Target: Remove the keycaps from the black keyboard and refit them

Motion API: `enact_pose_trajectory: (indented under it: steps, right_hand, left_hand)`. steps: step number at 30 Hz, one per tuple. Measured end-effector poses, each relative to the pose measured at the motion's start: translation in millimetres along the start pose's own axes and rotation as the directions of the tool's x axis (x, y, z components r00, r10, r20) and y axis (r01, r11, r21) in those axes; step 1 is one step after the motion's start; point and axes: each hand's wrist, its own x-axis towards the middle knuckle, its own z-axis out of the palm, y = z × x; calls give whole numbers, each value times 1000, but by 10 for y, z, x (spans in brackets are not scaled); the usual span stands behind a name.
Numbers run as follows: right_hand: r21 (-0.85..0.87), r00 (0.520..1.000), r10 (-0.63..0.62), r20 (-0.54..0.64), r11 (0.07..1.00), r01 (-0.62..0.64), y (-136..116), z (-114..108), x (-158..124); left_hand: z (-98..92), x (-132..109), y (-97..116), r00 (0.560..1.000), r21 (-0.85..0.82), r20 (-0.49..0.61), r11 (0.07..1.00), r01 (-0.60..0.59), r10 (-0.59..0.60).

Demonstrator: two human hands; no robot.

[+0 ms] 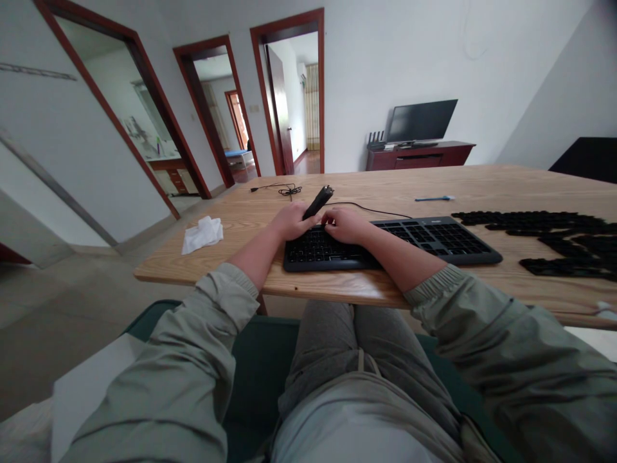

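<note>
In front of me lies a black keyboard (448, 239), its keycaps off and the bare key sockets showing. My left hand (290, 220) rests at its upper left part, closed around a short black stick-shaped tool (319, 201) that tilts up and to the right with a shiny tip; I cannot make out its kind. Close beside it, my right hand (348, 226) bends over the keyboard's top edge with fingers curled together. What those fingers hold, if anything, is hidden. The keyboard's cable (369, 209) runs behind both hands.
Rows of loose black keycaps (535, 220) cover the table's (250, 257) right side. A blue brush (434, 199) lies behind the keyboard. Crumpled white tissue (203, 234) sits at the left, and a coiled cable with a plug (289, 190) lies toward the far edge.
</note>
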Motion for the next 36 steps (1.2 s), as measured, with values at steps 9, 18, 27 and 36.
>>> enact_pose_trajectory:
  steps: [9, 18, 27, 36]
  right_hand:
    - [47, 999, 29, 22, 998, -30, 2, -17, 0]
    - [50, 1000, -2, 3, 999, 2, 21, -10, -3]
    - [37, 1000, 18, 16, 999, -18, 18, -14, 5]
    - [56, 1000, 6, 29, 998, -7, -3, -38, -14]
  left_hand:
    - [-38, 34, 66, 968, -257, -101, 946, 198, -230]
    - [-21, 24, -48, 978, -223, 119, 956, 192, -169]
    - [-190, 9, -62, 974, 39, 215, 997, 66, -73]
    - [-370, 144, 22, 908, 15, 412, 997, 79, -78]
